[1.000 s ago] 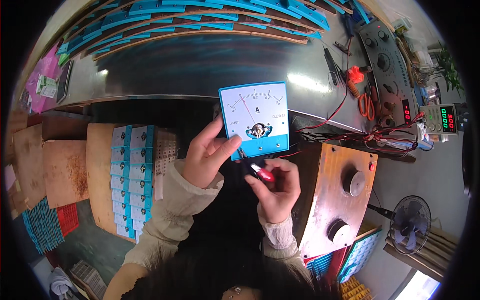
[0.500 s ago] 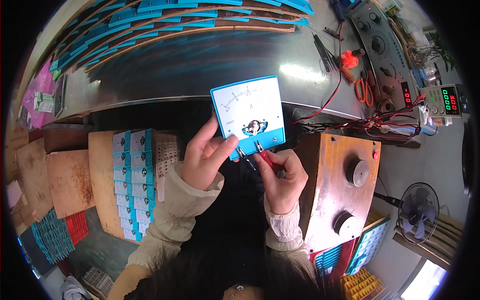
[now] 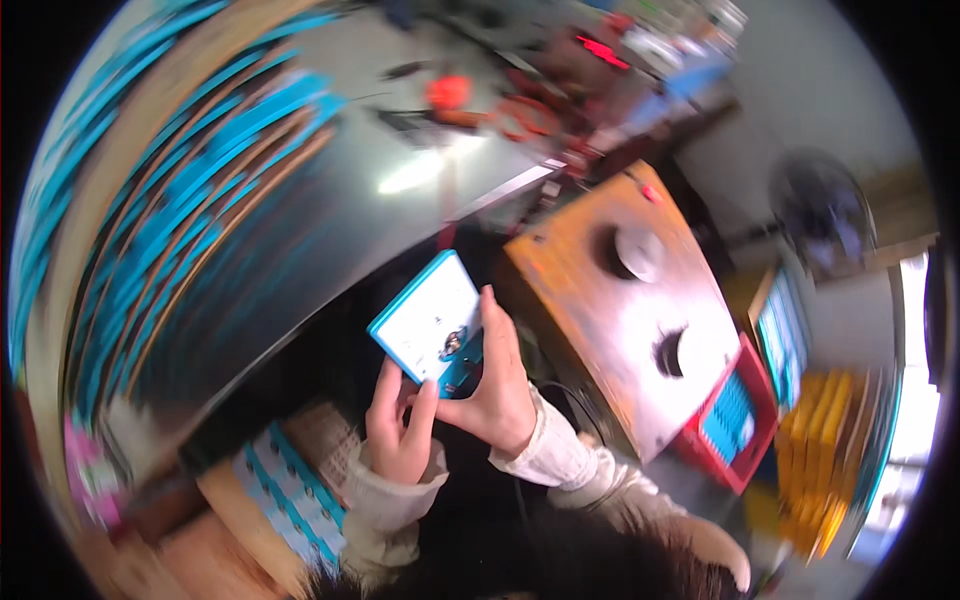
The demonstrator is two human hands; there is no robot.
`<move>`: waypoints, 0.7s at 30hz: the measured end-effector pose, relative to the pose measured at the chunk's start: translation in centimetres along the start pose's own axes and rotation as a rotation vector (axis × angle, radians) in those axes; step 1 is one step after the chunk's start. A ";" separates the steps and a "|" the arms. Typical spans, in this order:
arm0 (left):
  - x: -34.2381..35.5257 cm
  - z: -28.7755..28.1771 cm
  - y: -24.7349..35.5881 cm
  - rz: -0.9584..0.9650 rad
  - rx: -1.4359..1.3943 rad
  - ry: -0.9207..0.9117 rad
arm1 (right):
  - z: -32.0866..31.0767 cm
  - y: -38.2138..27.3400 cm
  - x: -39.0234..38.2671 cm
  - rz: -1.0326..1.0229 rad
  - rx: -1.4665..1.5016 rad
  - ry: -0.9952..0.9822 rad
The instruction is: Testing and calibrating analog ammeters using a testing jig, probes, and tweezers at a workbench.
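Observation:
A square panel ammeter (image 3: 428, 318) with a blue frame and a white face is tilted between my two hands in front of my body. My left hand (image 3: 402, 432) grips its lower left corner, thumb over the front. Along the right edge lie the stretched fingers of my right hand (image 3: 503, 395), its thumb reaching to the bottom edge near the terminals. Motion smears the picture, and no clip can be made out at the terminals.
A wooden box (image 3: 600, 310) with two round metal knobs stands at right, beside a red crate (image 3: 742, 425) of blue parts. Boards of meters (image 3: 290, 490) sit lower left. Stacked racks (image 3: 200, 210) line the metal bench (image 3: 330, 235). A fan (image 3: 820, 210) stands far right.
My view has swung to the right. My right hand has gone from the red clip at the terminals to the meter's right side. The black and red clips no longer show.

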State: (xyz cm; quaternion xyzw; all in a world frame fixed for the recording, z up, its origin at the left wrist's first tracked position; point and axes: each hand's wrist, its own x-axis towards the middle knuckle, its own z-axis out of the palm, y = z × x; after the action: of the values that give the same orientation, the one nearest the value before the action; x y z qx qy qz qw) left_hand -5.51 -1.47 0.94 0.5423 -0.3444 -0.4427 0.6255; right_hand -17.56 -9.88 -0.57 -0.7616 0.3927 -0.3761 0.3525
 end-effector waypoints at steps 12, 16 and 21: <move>2.5 -2.1 -3.1 -0.173 0.046 -0.159 | -21.8 18.0 -10.7 0.802 -0.844 0.906; 3.1 -0.5 -2.2 -0.151 0.030 -0.152 | -21.7 19.7 -11.7 0.687 -0.867 0.943; 2.7 0.1 -2.5 -0.214 0.108 -0.221 | -21.6 19.4 -11.8 0.691 -0.827 0.953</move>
State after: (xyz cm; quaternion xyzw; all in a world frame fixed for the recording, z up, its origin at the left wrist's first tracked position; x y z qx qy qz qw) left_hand -5.11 -4.04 -1.64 0.5568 -0.3746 -0.5448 0.5028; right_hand -47.24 -13.54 -10.10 -0.4181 0.8327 -0.3551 -0.0759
